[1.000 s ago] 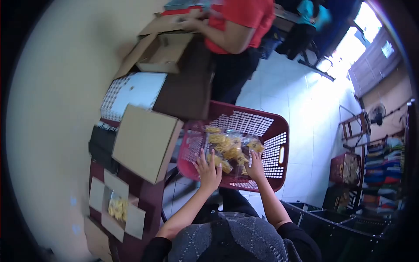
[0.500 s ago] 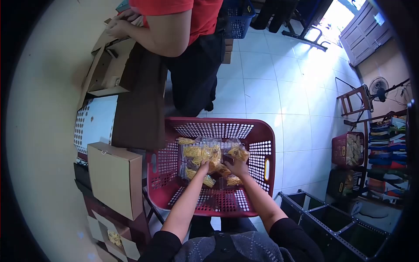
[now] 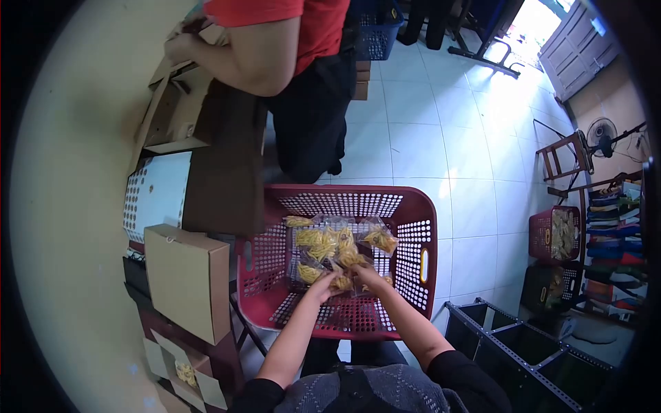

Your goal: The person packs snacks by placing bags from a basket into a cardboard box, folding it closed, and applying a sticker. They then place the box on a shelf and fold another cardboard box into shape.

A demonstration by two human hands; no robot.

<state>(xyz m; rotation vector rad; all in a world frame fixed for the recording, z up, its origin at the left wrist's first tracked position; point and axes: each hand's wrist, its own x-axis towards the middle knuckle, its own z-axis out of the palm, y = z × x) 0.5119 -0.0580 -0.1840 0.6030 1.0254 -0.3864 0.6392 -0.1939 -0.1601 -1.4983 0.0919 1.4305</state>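
Inside a dark red plastic basket lie several clear plastic bags of yellow stick-shaped snacks. My left hand has its fingers closed on a snack bag at the near side of the pile. Just to the right, my right hand grips the upper edge of what looks like the same bag, its fingers partly hidden. Another snack bag rests against the basket's right side, apart from both hands.
A person in a red shirt stands beyond the basket, at a brown-covered table. Cardboard boxes stand at left, one open box holding snacks. A metal rack frame is near right; another filled basket lies farther right.
My right hand has moved left and nearer to me, away from the right-hand bag. My left hand has dropped slightly toward me. The person's arms at the table have shifted.
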